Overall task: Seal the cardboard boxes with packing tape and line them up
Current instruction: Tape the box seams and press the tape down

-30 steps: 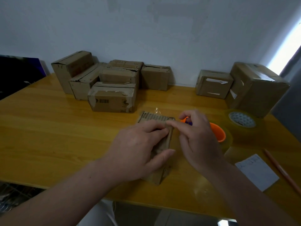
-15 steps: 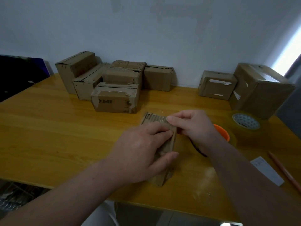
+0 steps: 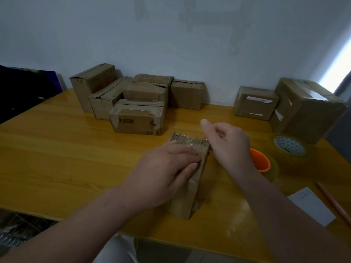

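A small cardboard box (image 3: 191, 186) stands on the yellow wooden table (image 3: 57, 158) in front of me. Clear tape shines on the far end of its top. My left hand (image 3: 163, 169) presses flat on the box top, fingers straight. My right hand (image 3: 228, 147) hovers at the box's far right corner, its fingers curled and its thumb stuck up; I cannot make out any tape in it. Just right of that hand lies a clear tape roll with an orange core (image 3: 263, 164). A larger tape roll (image 3: 289, 147) lies farther right.
A cluster of cardboard boxes (image 3: 138, 120) sits at the back left against the wall. Two more boxes, a small one (image 3: 254, 103) and a big one (image 3: 307, 109), stand at the back right. A white paper slip (image 3: 313, 205) and a pencil (image 3: 334, 202) lie near the right edge.
My right hand has lifted off the box's far end and turned, thumb now pointing up. The left hand stays pressed on the box top.
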Demonstrator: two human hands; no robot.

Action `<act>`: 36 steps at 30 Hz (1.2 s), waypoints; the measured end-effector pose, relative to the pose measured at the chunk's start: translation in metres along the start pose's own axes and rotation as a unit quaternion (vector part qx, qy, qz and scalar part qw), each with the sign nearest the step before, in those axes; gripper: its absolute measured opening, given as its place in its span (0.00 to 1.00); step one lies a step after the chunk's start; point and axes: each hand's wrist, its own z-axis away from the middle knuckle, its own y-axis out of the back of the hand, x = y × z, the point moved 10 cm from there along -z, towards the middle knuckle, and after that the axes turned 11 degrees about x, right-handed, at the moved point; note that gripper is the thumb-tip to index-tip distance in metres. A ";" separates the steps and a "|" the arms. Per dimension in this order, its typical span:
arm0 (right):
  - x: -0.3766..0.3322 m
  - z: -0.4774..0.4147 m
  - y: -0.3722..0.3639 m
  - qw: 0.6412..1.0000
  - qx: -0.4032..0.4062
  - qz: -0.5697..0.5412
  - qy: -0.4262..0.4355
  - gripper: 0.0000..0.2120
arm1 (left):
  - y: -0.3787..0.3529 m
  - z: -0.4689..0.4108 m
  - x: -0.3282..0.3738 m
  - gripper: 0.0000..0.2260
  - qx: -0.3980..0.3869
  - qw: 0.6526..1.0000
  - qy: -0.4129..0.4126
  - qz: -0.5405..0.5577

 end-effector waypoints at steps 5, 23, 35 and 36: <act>-0.013 -0.005 -0.023 0.995 -0.092 0.039 0.022 0.08 | 0.031 0.003 -0.019 0.09 0.142 0.985 0.100 -0.016; -0.007 -0.004 -0.020 0.999 -0.026 0.029 -0.032 0.09 | -0.012 0.000 -0.042 0.37 -0.155 0.964 0.144 -0.163; 0.013 0.003 -0.034 0.975 -0.075 -0.126 -0.166 0.09 | -0.022 0.006 -0.043 0.31 -0.189 0.968 0.131 -0.100; 0.014 0.005 -0.037 0.970 -0.090 -0.136 -0.181 0.09 | -0.024 0.008 -0.045 0.29 -0.200 0.966 0.138 -0.089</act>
